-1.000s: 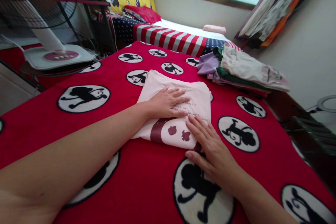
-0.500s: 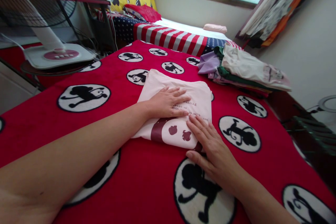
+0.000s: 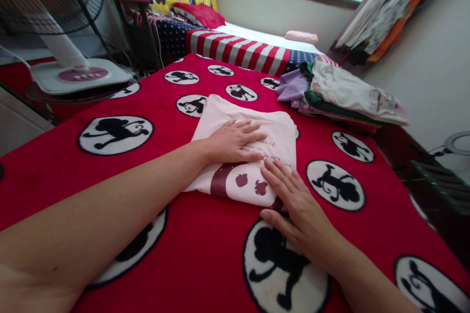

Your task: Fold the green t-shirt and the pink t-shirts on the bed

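A folded pale pink T-shirt [image 3: 249, 183] with dark red print and small lettering lies flat on the red blanket [image 3: 205, 244], which is patterned with black monkey figures in white ovals. My left hand [image 3: 237, 143] rests palm down across the shirt's middle, fingers outstretched and pointing right. On the shirt's near right corner lies my right hand [image 3: 293, 198], its fingers stretched forward and its thumb near the front edge. The fingertips of both hands come close together over the lettering. Neither hand grips the cloth.
A stack of folded clothes [image 3: 341, 90] sits at the bed's far right. To the left, a white fan [image 3: 84, 76] stands on a round support. Behind is another bed with a striped cover [image 3: 238, 51]. Clothes [image 3: 389, 14] hang at upper right, above a dark rack [image 3: 436, 190].
Both hands stay in the same place on the folded shirt. Only the camera view shifts very slightly.
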Demonstrator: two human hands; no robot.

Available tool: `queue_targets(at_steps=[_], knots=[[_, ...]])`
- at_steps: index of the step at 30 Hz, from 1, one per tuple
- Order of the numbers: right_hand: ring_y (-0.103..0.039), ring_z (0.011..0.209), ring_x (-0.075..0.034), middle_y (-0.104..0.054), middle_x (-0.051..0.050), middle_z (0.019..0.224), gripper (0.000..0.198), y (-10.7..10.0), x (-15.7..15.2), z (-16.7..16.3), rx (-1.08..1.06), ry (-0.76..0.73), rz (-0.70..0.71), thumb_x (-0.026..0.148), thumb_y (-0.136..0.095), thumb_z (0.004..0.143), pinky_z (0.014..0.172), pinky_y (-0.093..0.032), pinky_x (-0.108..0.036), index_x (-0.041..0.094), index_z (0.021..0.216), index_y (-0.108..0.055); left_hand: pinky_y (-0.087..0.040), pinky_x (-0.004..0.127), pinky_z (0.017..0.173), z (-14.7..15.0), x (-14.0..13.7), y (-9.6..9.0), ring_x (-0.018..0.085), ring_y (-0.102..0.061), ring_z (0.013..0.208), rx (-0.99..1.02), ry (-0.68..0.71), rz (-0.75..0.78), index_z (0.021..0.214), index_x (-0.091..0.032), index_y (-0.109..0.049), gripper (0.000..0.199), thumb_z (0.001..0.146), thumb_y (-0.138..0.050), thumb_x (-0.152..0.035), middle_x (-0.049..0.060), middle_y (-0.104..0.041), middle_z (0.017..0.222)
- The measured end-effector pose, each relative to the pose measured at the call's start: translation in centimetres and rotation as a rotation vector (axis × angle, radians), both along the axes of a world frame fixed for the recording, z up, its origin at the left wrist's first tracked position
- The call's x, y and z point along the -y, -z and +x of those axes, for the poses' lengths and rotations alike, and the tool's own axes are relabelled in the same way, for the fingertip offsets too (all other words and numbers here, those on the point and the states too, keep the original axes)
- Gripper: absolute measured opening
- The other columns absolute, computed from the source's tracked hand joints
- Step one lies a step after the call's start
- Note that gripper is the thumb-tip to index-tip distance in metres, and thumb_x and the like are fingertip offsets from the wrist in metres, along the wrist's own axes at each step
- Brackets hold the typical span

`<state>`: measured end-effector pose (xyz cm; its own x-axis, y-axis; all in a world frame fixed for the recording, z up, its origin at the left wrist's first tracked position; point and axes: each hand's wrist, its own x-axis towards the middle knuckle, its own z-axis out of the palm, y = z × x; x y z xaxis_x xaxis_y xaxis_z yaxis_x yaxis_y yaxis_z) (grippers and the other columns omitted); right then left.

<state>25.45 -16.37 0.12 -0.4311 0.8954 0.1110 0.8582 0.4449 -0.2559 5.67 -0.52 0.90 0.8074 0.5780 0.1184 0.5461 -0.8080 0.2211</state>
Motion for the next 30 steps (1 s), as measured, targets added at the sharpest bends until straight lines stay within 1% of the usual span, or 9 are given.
queue_targets(at_steps=[20, 30], knots=[[-0.013, 0.149, -0.021, -0.023, -0.005, 0.16, 0.065, 0.01, 0.1, 0.02, 0.01, -0.007, 0.008, 0.046, -0.046, 0.095, 0.12, -0.017, -0.051, 0.021, 0.152, -0.028, -0.011, 0.05, 0.118, -0.02, -0.11, 0.14, 0.028, -0.019, 0.147, 0.008, 0.005, 0.016, 0.148, -0.03, -0.037, 0.065, 0.092, -0.04, -0.064, 0.004, -0.024, 0.16], [-0.015, 0.149, -0.023, -0.026, -0.007, 0.159, 0.065, 0.03, -0.04, -0.03, -0.01, -0.005, 0.003, 0.046, -0.048, 0.094, 0.12, -0.019, -0.053, 0.021, 0.151, -0.03, -0.01, 0.049, 0.118, 0.03, -0.12, 0.18, 0.027, -0.018, 0.148, 0.005, 0.001, 0.015, 0.148, -0.03, -0.037, 0.066, 0.092, -0.04, -0.064, 0.004, -0.024, 0.16]])
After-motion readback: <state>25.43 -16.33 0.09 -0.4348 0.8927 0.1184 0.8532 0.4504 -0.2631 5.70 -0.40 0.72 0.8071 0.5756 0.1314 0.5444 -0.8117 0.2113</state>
